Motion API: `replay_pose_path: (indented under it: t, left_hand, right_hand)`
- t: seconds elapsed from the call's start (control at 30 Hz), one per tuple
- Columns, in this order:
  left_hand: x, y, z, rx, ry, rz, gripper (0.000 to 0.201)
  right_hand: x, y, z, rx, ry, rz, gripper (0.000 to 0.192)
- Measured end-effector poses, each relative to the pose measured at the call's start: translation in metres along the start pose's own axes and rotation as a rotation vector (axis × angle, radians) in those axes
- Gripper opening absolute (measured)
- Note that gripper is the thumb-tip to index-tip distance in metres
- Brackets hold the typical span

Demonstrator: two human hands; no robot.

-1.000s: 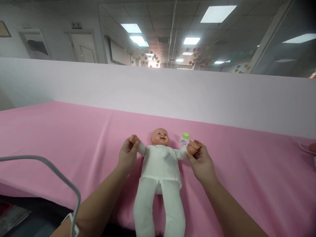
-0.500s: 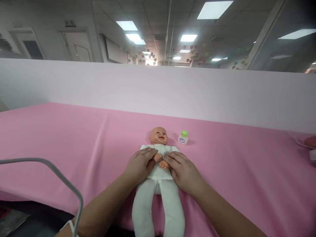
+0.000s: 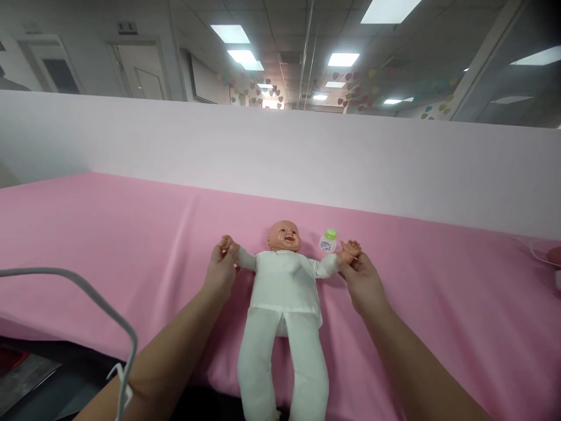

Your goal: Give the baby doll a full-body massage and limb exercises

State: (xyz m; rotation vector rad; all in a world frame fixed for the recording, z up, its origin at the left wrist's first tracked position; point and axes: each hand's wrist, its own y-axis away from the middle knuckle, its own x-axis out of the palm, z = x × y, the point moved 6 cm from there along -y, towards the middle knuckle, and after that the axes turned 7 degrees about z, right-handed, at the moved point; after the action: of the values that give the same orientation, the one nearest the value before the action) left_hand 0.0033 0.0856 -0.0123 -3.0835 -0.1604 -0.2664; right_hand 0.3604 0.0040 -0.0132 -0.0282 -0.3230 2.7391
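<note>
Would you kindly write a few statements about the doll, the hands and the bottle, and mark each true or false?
1. The doll lies face up on the pink cloth. True.
2. The left hand holds the small bottle. False: it holds one of the doll's hands.
3. The right hand holds the doll's other hand. True.
4. The doll's arms are folded on its chest. False: they are spread out sideways.
5. The small bottle has a red cap. False: the cap is green.
</note>
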Motion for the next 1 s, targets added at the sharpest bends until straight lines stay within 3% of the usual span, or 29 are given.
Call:
replay_pose_path:
  t: [0.1,0.17,0.27,0.4,0.47,0.57,0.7,0.87,1.0]
  left_hand:
    - [-0.016,-0.014,0.019,-0.247,0.189,-0.138,0.023]
    - [-0.021,-0.02,0.025,-0.316,0.259,-0.156,0.021]
    - [-0.025,-0.023,0.029,-0.314,0.303,-0.167,0.024]
    - [-0.023,-0.024,0.03,-0.292,0.268,-0.158,0.029]
    - [-0.023,-0.023,0.027,-0.265,0.184,-0.18,0.032]
    - [-0.02,-0.017,0.012,-0.089,0.043,-0.169,0.037]
    - [0.006,0.008,-0.016,0.272,-0.168,0.05,0.043]
    - [0.046,0.049,-0.036,0.62,-0.589,0.365,0.041]
    - [0.059,0.057,-0.032,0.678,-0.68,0.598,0.034]
  right_hand:
    - [-0.022,-0.013,-0.024,0.246,-0.215,-0.103,0.036]
    - [-0.028,-0.014,-0.036,0.405,-0.295,-0.124,0.025]
    - [-0.03,-0.011,-0.043,0.52,-0.389,-0.105,0.023]
    - [-0.031,-0.011,-0.043,0.515,-0.364,-0.105,0.023]
    - [-0.032,-0.013,-0.038,0.423,-0.288,-0.118,0.026]
    - [-0.031,-0.013,-0.017,0.16,-0.126,-0.133,0.048]
    - [-0.009,0.005,0.015,-0.102,0.129,-0.082,0.073]
    - [0.043,0.04,0.049,-0.416,0.475,0.206,0.043]
    - [0.072,0.061,0.059,-0.64,0.745,0.42,0.038]
